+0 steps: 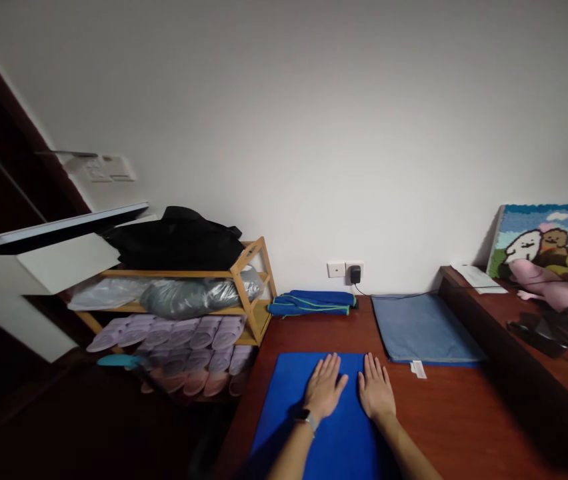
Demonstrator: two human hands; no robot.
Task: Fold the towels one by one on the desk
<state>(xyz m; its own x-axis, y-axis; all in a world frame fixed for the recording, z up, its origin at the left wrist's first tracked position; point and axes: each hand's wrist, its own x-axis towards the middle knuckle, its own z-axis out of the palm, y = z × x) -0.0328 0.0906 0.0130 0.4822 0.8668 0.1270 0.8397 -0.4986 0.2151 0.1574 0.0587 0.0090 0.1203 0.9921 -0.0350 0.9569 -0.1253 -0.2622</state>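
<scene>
A pale wall [289,120] rose beyond the blue cloth. The reddish-brown tabletop [444,420] spread beneath that cloth and showed bare to its right. A wooden shoe rack [263,317] stood to the left of the blue cloth. The blue cloth [347,440] itself lay flat on the tabletop, in front of the person. A grey-blue cloth [427,330] lay flat beyond it and to the right. To the far left of the blue cloth, a black bag [179,240] sat on the rack; to the far right stood a fuzzy picture [547,233], with a pink toy [559,290] before it. A folded blue bundle [311,303] with green edging lay beyond the blue cloth, near the wall. The left hand [324,388] rested palm down on the blue cloth, fingers straight, gripping nothing. The right hand [377,390] lay equally flat and loose along its right edge. Beyond the cloth, a black plug [355,274] sat on the wall.
</scene>
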